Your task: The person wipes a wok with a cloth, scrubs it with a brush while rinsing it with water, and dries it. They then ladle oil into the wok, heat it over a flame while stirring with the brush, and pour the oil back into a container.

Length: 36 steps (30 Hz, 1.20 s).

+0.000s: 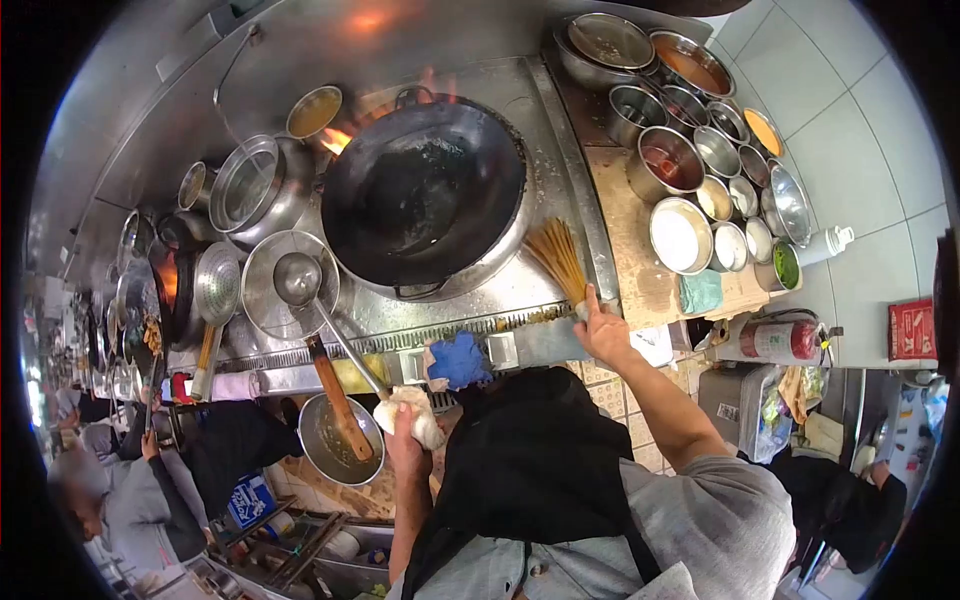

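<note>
Tool handling, apparently: centre-right, right hand (604, 332) holds bamboo brush (559, 258); left hand (405, 445) holds cloth (426, 416); lifting either needs firmness.

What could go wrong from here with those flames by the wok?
The white cloth in the left hand could catch if it strays near the flames at the wok's rim. The brush in the right hand might singe there too. The blue cloth at the stove's front edge could get knocked off.
</note>
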### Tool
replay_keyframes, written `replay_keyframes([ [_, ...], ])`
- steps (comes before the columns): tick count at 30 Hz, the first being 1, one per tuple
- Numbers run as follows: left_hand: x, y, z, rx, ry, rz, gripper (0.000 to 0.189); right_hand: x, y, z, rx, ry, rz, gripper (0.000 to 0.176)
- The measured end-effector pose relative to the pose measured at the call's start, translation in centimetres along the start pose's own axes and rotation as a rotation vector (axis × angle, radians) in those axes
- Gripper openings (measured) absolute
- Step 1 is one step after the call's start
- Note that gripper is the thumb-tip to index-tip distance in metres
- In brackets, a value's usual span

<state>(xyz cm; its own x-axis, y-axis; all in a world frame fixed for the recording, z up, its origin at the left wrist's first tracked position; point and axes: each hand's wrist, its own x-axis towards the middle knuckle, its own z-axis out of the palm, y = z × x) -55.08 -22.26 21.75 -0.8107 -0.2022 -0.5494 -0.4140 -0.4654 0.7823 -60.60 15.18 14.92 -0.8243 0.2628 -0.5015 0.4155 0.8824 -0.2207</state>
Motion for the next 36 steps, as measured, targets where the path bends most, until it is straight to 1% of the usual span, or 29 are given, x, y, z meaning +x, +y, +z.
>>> replay_keyframes([
  [1, 0.3, 0.0, 0.1, 0.012, -0.027, -0.019, 0.040, -0.2, 0.6, 0.5, 0.059, 0.202, -0.079, 0.085],
  [2, 0.4, 0.2, 0.4, 0.022, -0.050, -0.036, 0.041, -0.9, 0.1, -1.4, 0.065, 0.205, -0.081, 0.085],
  [4, 0.3, 0.4, 1.4, 0.041, -0.015, -0.034, 0.039, -2.5, -0.1, -5.8, 0.243, 0.307, -0.153, 0.078],
  [5, 0.4, 0.4, 2.1, 0.052, 0.020, -0.036, 0.038, -1.7, 0.2, -7.0, 0.326, 0.340, -0.157, 0.071],
  [6, 0.6, 0.2, 2.6, 0.052, 0.024, -0.030, 0.038, -0.1, 0.6, -7.5, 0.330, 0.339, -0.164, 0.071],
  [8, 1.5, -0.6, 3.1, 0.059, -0.015, -0.025, 0.039, 4.0, 1.8, -6.3, 0.475, 0.421, -0.113, 0.068],
  [9, 2.1, -0.9, 3.0, 0.036, -0.047, -0.045, 0.040, 7.7, 4.4, -2.5, 0.312, 0.646, -0.290, 0.067],
  [10, 2.0, -0.5, 3.9, 0.018, -0.062, -0.048, 0.038, 6.3, 2.9, -4.4, 0.316, 0.647, -0.313, 0.067],
  [12, 2.5, -0.5, 4.7, 0.004, -0.071, 0.014, 0.042, 0.4, -1.1, -11.1, 0.822, 0.164, 0.031, 0.066],
  [13, 2.7, -0.2, 4.8, -0.011, -0.050, 0.031, 0.042, -1.0, -1.4, -11.3, 0.903, 0.234, -0.027, 0.066],
  [14, 3.2, 0.4, 5.2, -0.017, -0.093, -0.041, 0.047, -1.8, -1.8, -11.7, 0.987, 0.303, -0.084, 0.066],
  [15, 3.8, 1.0, 5.6, -0.022, -0.138, -0.114, 0.053, -2.3, -2.6, -12.7, 1.040, 0.304, -0.153, 0.065],
  [16, 5.0, 1.3, 6.6, 0.009, -0.140, -0.101, 0.065, -2.7, -3.3, -13.8, 1.094, 0.305, -0.218, 0.065],
  [17, 6.6, 1.5, 7.0, 0.028, -0.181, -0.139, 0.069, -2.5, -3.5, -15.0, 0.910, 0.268, -0.244, 0.064],
  [18, 8.1, 1.9, 7.5, 0.048, -0.224, -0.178, 0.073, -2.4, -4.8, -16.3, 0.908, 0.256, -0.261, 0.064],
  [20, 10.1, 3.2, 9.6, 0.104, -0.160, -0.177, 0.078, -1.7, -8.4, -18.6, 0.557, 0.236, -0.343, 0.061],
  [21, 11.2, 3.7, 10.3, 0.139, -0.158, -0.197, 0.078, -1.1, -10.0, -19.0, 0.460, 0.251, -0.422, 0.055],
  [22, 12.3, 4.0, 10.8, 0.131, -0.151, -0.182, 0.078, -0.2, -11.7, -19.1, 0.460, 0.252, -0.440, 0.055],
  [24, 14.4, 4.0, 11.3, 0.221, -0.095, -0.232, 0.075, 2.1, -15.5, -18.6, 0.074, 0.088, -0.543, 0.056],
  [26, 15.8, 3.7, 11.6, 0.137, -0.094, -0.273, 0.068, 4.9, -19.9, -16.9, -0.191, -0.111, -0.651, 0.054],
  [28, 17.0, 2.3, 11.9, 0.131, -0.011, -0.166, 0.057, 9.3, -23.6, -12.4, 0.014, -0.038, -0.710, 0.053],
  [30, 16.8, 1.8, 12.6, 0.055, 0.039, -0.081, 0.030, 13.0, -29.0, -10.4, 0.150, -0.026, -0.539, 0.043],
  [32, 16.9, 1.5, 12.7, -0.045, 0.037, -0.061, 0.023, 15.3, -32.9, -9.6, 0.281, 0.160, -0.485, 0.040],
  [33, 17.0, 1.5, 12.7, -0.051, 0.047, -0.060, 0.023, 15.7, -33.6, -9.2, 0.278, 0.152, -0.492, 0.040],
  [35, 16.9, 1.3, 12.6, -0.023, 0.025, -0.032, 0.020, 16.3, -34.3, -8.3, 0.325, 0.275, -0.542, 0.042],
  [36, 16.7, 1.1, 12.5, -0.028, 0.029, -0.038, 0.020, 14.6, -33.5, -9.1, 0.320, 0.128, -0.577, 0.045],
])
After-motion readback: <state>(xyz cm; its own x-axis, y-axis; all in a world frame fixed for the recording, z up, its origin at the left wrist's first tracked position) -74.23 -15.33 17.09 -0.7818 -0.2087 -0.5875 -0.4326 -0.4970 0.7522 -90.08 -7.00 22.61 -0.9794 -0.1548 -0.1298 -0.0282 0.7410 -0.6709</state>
